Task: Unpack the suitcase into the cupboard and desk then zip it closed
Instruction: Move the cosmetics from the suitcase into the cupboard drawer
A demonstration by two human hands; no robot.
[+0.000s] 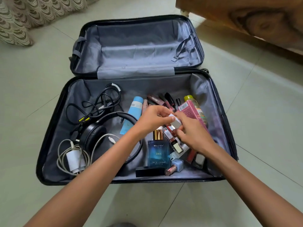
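The black suitcase (54,128) lies open on the floor, its far half bare grey lining. In the near half, black headphones (95,133), black cables (101,102) and a white charger (75,159) lie at the left. Cosmetics fill the right: a blue cologne bottle (158,153), a light blue tube (133,112), a pink box (190,110), several lipsticks and nail polishes. My left hand (152,118) and my right hand (193,135) meet above the cosmetics, both pinching a small white and silver item (176,121).
A wooden piece of furniture (254,22) stands at the far right, close to the suitcase's corner. A patterned fabric (24,17) hangs at the far left. Pale floor tiles (262,112) surround the case.
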